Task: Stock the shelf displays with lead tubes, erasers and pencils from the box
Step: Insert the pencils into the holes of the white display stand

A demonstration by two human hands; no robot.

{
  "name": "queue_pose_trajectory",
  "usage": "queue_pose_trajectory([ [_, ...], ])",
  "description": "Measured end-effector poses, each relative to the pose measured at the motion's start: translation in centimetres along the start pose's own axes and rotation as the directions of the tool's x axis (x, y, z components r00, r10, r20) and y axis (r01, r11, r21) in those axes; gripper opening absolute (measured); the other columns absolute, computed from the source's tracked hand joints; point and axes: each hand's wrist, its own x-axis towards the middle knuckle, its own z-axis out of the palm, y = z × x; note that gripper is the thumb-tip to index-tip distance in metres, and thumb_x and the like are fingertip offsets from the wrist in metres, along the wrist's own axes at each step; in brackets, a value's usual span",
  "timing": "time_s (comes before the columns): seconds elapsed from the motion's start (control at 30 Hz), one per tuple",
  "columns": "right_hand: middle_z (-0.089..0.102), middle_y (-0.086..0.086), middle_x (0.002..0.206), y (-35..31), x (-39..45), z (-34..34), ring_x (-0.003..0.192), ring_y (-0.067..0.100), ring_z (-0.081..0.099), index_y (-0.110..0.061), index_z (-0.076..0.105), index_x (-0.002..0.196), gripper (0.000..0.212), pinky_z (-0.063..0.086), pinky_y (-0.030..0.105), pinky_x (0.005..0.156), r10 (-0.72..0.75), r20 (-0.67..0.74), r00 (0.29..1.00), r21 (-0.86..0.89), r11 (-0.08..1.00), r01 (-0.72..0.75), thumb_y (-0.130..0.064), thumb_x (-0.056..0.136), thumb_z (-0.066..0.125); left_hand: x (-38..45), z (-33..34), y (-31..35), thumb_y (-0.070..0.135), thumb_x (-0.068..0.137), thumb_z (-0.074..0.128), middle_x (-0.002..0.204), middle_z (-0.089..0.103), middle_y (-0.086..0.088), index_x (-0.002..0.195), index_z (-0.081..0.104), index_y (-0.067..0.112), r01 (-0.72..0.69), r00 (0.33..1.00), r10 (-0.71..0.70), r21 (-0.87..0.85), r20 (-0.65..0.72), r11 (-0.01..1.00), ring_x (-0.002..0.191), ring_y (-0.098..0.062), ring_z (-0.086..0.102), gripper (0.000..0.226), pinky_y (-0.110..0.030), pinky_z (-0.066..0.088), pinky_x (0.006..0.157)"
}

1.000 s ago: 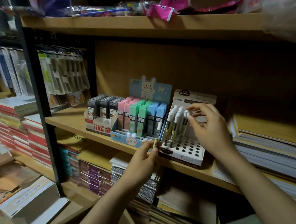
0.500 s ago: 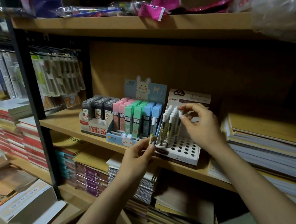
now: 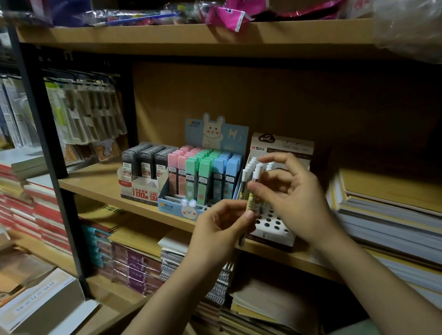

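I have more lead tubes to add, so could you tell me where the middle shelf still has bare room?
Bare board lies left of the black lead display, towards the black post. The white holed stand has open front holes. From the bunny display to the notebook stack it is crowded.

Wooden shelf (image 3: 96,184) carries grey lead-tube box (image 3: 140,184), bunny display (image 3: 202,184), white holed stand (image 3: 272,225), notebook stack (image 3: 399,223).

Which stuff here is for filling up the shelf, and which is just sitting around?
For the job:
lead tube, held by both hands
white holed stand
pastel lead cases
black lead cases

Just lying about:
notebook stacks
pink packets
hanging packs
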Motion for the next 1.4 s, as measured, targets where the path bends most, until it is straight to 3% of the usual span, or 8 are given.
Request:
queue_pose_trajectory([
  [0.13,0.071,-0.005,0.092,0.0,0.9,-1.4,0.085,0.005,0.070,-0.028,0.061,0.105,0.035,0.056,0.018,0.071,-0.060,-0.117,0.991,-0.046,0.997,0.055,-0.005,0.081,0.073,0.1,-0.5,-0.9,0.028,0.087,0.067,0.113,0.061,0.011,0.113,0.059,0.027,-0.135,0.985,0.169,0.466,-0.032,0.874,0.104,0.001,0.059,0.028,-0.015,0.051,0.084],
  [0.27,0.065,-0.012,0.098,0.7,1.0,-2.7,0.086,-0.004,0.067,-0.029,0.056,0.111,0.035,0.055,0.013,0.069,-0.108,-0.264,0.958,-0.243,0.969,0.042,-0.012,0.085,0.071,-0.5,-1.8,-2.5,0.040,0.087,0.056,0.138,0.041,0.002,0.128,0.053,0.029,-0.386,0.891,0.350,0.887,0.288,0.253,0.127,-0.012,0.040,0.043,-0.024,0.038,0.100],
  [0.37,0.064,-0.018,0.093,1.5,0.7,-2.0,0.083,-0.008,0.066,-0.032,0.054,0.110,0.033,0.053,0.010,0.066,-0.103,-0.287,0.952,-0.286,0.958,0.017,-0.016,0.086,0.070,-1.1,-1.8,-3.9,0.052,0.090,0.043,0.148,0.035,-0.005,0.140,0.045,0.035,-0.398,0.894,0.242,0.916,0.376,0.047,0.135,-0.023,0.035,0.053,-0.037,0.035,0.105],
  [0.5,0.060,-0.021,0.088,2.1,0.9,-1.9,0.077,-0.015,0.060,-0.034,0.052,0.111,0.032,0.050,0.007,0.061,-0.094,-0.293,0.951,-0.378,0.926,-0.025,-0.022,0.087,0.069,-1.1,-2.2,-5.1,0.059,0.094,0.032,0.156,0.013,-0.001,0.150,0.019,0.042,-0.374,0.920,0.139,0.927,0.365,0.041,0.139,-0.019,0.025,0.060,-0.032,0.020,0.112],
  [0.67,0.058,-0.018,0.086,2.1,1.0,-1.6,0.071,-0.016,0.060,-0.025,0.057,0.112,0.029,0.046,0.001,0.057,-0.168,-0.214,0.962,-0.477,0.878,0.047,-0.019,0.086,0.071,-0.7,-2.5,-5.3,0.058,0.096,0.033,0.156,0.005,0.003,0.150,0.012,0.043,-0.390,0.914,0.135,0.920,0.382,0.037,0.140,-0.019,0.019,0.060,-0.034,0.021,0.113],
  [0.87,0.059,0.000,0.106,2.4,1.1,-0.9,0.090,0.013,0.063,-0.014,0.062,0.105,0.026,0.058,0.022,0.069,-0.243,-0.107,0.964,-0.620,0.774,0.126,-0.016,0.082,0.074,-0.6,-2.5,-5.2,0.056,0.096,0.035,0.155,0.007,0.003,0.150,0.015,0.042,-0.400,0.911,0.127,0.916,0.392,0.041,0.141,-0.020,0.018,0.059,-0.036,0.026,0.113],
  [1.27,0.061,-0.007,0.085,2.5,1.0,-0.8,0.076,0.008,0.063,-0.021,0.054,0.102,0.022,0.054,0.020,0.062,-0.104,-0.069,0.992,-0.615,0.788,0.040,-0.015,0.088,0.069,-0.5,-2.5,-5.1,0.051,0.097,0.040,0.154,0.013,0.000,0.150,0.021,0.040,-0.417,0.903,0.144,0.907,0.405,0.061,0.140,-0.019,0.022,0.058,-0.036,0.032,0.110],
  [1.4,0.058,-0.005,0.099,2.5,-0.2,-1.1,0.071,-0.002,0.054,-0.022,0.056,0.125,0.035,0.049,0.014,0.063,-0.121,-0.038,0.992,-0.705,0.707,0.059,-0.023,0.091,0.065,-0.7,-2.4,-4.5,0.048,0.097,0.044,0.155,0.007,0.005,0.152,0.016,0.040,-0.411,0.910,0.097,0.908,0.404,0.080,0.141,-0.018,0.016,0.061,-0.036,0.028,0.113],
])
